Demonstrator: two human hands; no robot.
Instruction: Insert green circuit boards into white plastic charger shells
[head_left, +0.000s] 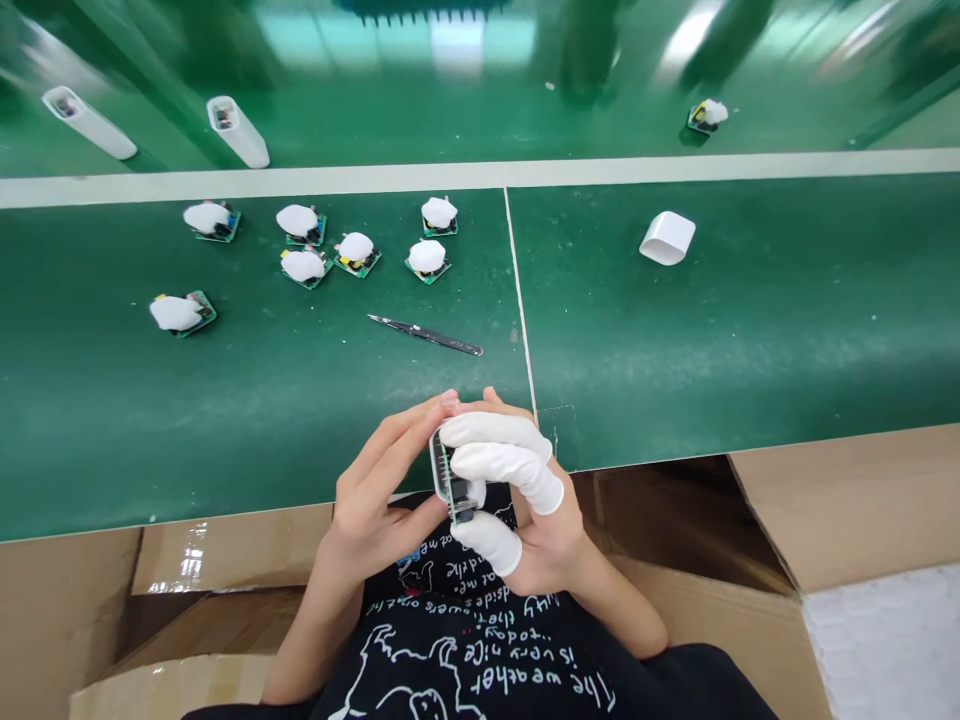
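My left hand (pixel 386 490) closes round a white plastic case, whose pale rim (pixel 436 462) shows beside its fingers; the rest of the case is mostly hidden. White finger cots cover the thumb and two fingers of my right hand (pixel 517 490), which pinches a small green circuit board (pixel 454 492) with dark parts against the case opening. How far the board sits inside the case cannot be made out. Beyond both hands, black tweezers (pixel 425 334) lie on the green bench mat (pixel 300 410).
Several circuit boards topped with white blobs, such as one board (pixel 178 313), lie left of the tweezers. An open white case (pixel 667 238) rests at the right. Past the pale strip (pixel 375 179) are two long white cases (pixel 238 132) and another board (pixel 707 115). Cardboard boxes (pixel 847 500) stand below the bench edge.
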